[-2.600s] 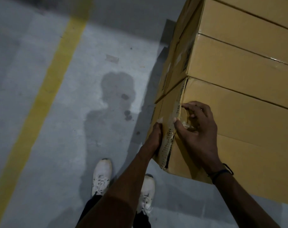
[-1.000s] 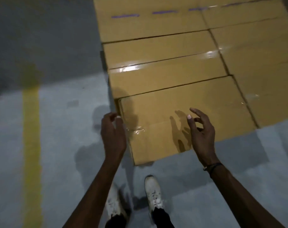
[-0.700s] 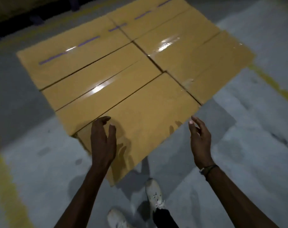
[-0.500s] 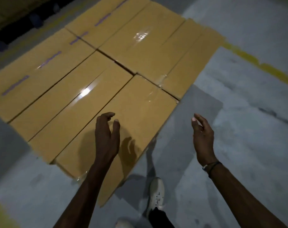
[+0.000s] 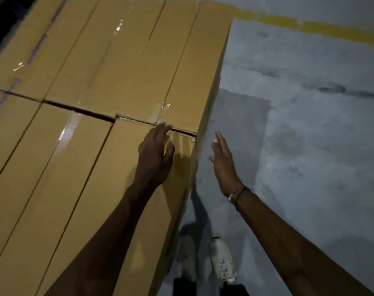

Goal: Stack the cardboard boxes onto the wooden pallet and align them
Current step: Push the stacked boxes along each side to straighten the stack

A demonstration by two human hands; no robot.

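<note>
left hand [image 5: 155, 154] is resting flat on the box [image 5: 109, 189], right hand [image 5: 223, 161] hovering open; looks stiff, bulky, best shoved at its corner.

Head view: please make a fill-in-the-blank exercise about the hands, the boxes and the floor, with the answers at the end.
1. The left hand lies on top of the near ____.
2. The right hand is held over the grey ____ and holds nothing.
3. The line painted on the floor is ____.
4. A dark band is worn on the ____ wrist.

Answers: box; floor; yellow; right
</note>
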